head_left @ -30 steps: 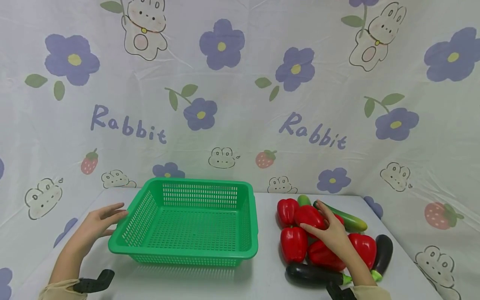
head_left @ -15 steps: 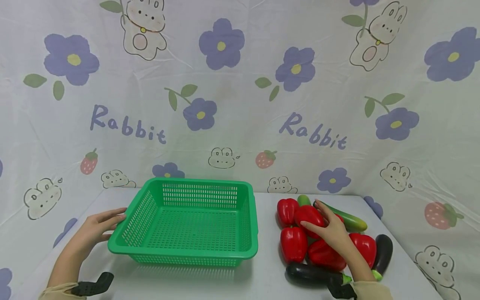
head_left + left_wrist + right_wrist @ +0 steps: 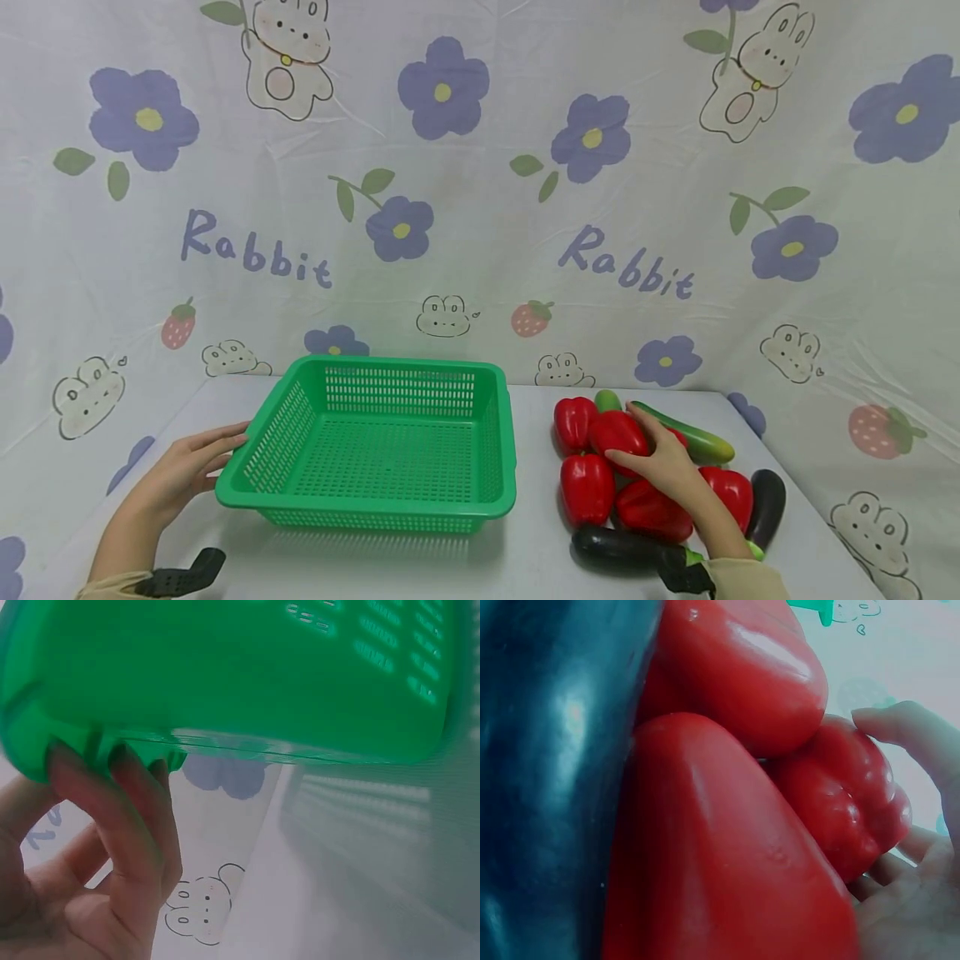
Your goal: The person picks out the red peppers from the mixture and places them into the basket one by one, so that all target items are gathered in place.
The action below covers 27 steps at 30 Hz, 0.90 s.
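At the left end of the green plastic basket (image 3: 387, 512), my left hand (image 3: 183, 471) grips its rim with bent fingers. In the left wrist view, the fingertips press against the green wall near a corner. My right hand (image 3: 663, 467) holds a red bell pepper (image 3: 617, 435) in the heap, thumb on the near side and fingers reaching behind it. The right wrist view shows this bell pepper (image 3: 840, 795) between thumb and fingers, past other peppers. It still sits among its neighbours.
Around the held pepper lie several more red bell peppers (image 3: 587, 490), a cucumber (image 3: 708, 444) and another green vegetable (image 3: 607, 400). One eggplant (image 3: 618, 548) lies in front, another (image 3: 767, 508) at the right. A patterned cloth (image 3: 480, 167) hangs behind the white table (image 3: 360, 567).
My left hand has come down slightly and its fingers have settled onto the basket's rim. My right thumb and fingers have closed in a little on the pepper. Basket and vegetables stay put.
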Each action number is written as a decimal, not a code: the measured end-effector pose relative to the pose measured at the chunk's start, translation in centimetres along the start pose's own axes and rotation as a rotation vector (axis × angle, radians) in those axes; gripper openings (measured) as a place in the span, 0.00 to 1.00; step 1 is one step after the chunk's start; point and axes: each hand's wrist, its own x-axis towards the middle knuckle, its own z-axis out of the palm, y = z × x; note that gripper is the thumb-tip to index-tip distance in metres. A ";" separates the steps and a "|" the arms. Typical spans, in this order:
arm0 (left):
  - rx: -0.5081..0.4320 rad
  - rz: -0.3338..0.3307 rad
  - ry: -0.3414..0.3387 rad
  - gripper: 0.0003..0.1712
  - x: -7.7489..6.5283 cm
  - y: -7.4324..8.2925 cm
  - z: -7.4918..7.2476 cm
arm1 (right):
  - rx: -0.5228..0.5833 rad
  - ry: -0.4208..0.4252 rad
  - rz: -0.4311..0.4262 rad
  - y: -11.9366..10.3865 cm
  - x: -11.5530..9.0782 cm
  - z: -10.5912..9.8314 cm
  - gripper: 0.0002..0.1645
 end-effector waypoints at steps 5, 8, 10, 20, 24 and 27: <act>-0.035 0.003 0.007 0.36 0.2 -0.5 0.0 | -0.004 -0.033 0.026 -0.1 0.0 -0.2 0.59; -0.038 0.003 0.016 0.37 0.4 -0.8 0.0 | -0.003 -0.060 0.034 -0.2 -0.1 -0.4 0.59; -0.038 0.010 0.020 0.37 0.4 -0.9 0.0 | -0.004 -0.070 0.028 -0.2 -0.2 -0.5 0.59; -0.067 0.022 0.022 0.33 0.4 -1.1 -0.1 | 0.001 -0.057 0.003 -0.1 -0.2 -0.6 0.58; -0.088 0.024 0.016 0.31 0.4 -1.2 -0.2 | 0.011 -0.044 0.003 -0.1 -0.2 -0.7 0.59; -0.106 0.023 0.020 0.29 0.4 -1.2 -0.2 | 0.020 -0.036 0.014 -0.1 -0.2 -0.7 0.60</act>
